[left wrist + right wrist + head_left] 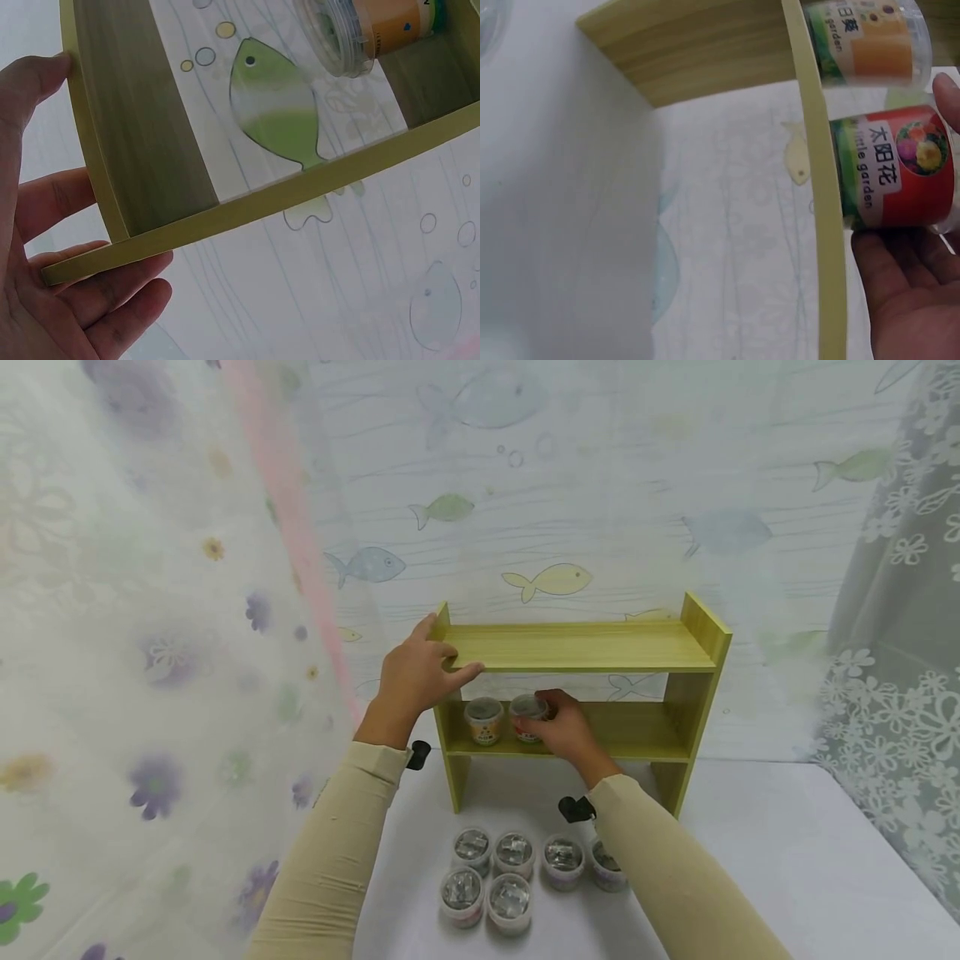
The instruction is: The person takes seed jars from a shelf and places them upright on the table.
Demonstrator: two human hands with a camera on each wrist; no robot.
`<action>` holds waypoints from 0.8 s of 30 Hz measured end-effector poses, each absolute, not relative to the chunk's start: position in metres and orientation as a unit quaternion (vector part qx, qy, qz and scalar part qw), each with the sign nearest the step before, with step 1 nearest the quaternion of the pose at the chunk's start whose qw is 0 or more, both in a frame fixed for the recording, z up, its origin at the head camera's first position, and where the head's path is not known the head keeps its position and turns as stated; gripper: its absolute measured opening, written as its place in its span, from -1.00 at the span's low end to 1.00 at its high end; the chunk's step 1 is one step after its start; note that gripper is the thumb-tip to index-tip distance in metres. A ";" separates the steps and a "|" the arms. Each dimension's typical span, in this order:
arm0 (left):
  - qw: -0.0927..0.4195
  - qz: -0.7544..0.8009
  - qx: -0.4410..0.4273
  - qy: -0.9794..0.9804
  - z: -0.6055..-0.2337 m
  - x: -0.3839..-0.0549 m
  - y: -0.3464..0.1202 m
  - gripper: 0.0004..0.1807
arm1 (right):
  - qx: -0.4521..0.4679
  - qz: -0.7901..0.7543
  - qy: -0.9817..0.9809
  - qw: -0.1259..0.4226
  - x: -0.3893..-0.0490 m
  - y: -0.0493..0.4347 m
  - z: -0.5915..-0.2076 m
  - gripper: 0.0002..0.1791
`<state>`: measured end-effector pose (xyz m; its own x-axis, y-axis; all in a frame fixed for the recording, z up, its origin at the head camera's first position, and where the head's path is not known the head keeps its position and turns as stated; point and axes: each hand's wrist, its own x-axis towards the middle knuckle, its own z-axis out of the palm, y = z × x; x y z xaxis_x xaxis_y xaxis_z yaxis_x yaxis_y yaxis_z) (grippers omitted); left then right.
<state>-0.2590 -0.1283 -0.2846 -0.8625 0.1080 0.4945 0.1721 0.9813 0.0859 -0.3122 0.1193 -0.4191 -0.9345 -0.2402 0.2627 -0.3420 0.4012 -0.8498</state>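
Note:
A small yellow-green wooden shelf (570, 647) stands on the white tabletop. My left hand (415, 672) holds its upper left corner, with the thumb against the top board's front edge and the fingers spread round the side panel. My right hand (566, 731) grips a clear-lidded tub with a red flower label (896, 166), thumb on one side and fingers on the other. The tub's base meets the shelf's lower board (630, 727). Just left of it, on the same board, stands a tub with an orange label (483, 722).
Several lidded tubs, including one with a silvery top (510, 902), stand on the table (757, 860) in front of the shelf. My right forearm partly covers the rightmost tub (607, 867). Behind hangs a fish-print curtain (600, 485); a floral curtain (150, 652) hangs at left.

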 end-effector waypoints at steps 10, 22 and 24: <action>0.247 -0.065 -0.071 -0.964 -0.282 -0.255 -0.127 -0.25 | 0.174 0.508 -0.843 0.046 -0.310 0.126 -0.416 -0.19; 0.252 -0.068 -0.074 -0.962 -0.284 -0.257 -0.128 -0.26 | 0.166 0.520 -0.837 0.041 -0.302 0.137 -0.415 -0.19; 0.255 -0.070 -0.076 -0.961 -0.285 -0.258 -0.127 -0.27 | 0.163 0.518 -0.838 0.041 -0.301 0.140 -0.416 -0.18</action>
<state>-0.2576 -0.1269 -0.2848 -0.8581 0.1092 0.5018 0.1811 0.9787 0.0967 -0.3008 0.1401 -0.4161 -0.9431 -0.2311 0.2389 -0.3170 0.4091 -0.8557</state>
